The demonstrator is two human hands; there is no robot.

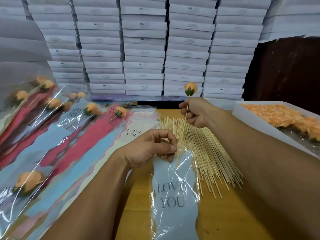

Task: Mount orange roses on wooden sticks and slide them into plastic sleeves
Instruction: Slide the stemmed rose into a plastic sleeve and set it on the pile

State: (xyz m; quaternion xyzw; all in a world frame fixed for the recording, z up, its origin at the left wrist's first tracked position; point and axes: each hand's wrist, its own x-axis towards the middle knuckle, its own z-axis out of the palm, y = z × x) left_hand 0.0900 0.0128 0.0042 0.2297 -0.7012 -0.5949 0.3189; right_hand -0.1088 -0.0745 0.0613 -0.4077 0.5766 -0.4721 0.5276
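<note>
My right hand (pixel 195 113) pinches the stick (pixel 183 130), rose (pixel 190 88) riding above my fingers; my left hand (pixel 152 148) pinches the sleeve (pixel 173 193) mouth just below the tip. If that film slackens, the point may snag or pierce it.

Orange rose (pixel 190 87) with green sepals, pale sticks (pixel 207 153), grey sleeve (pixel 173 196) lettered dark, white boxes (pixel 143 49).

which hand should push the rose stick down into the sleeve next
Right. The right hand already grips the stick topped by the rose, its lower end at the sleeve mouth, which the left hand pinches open.
</note>
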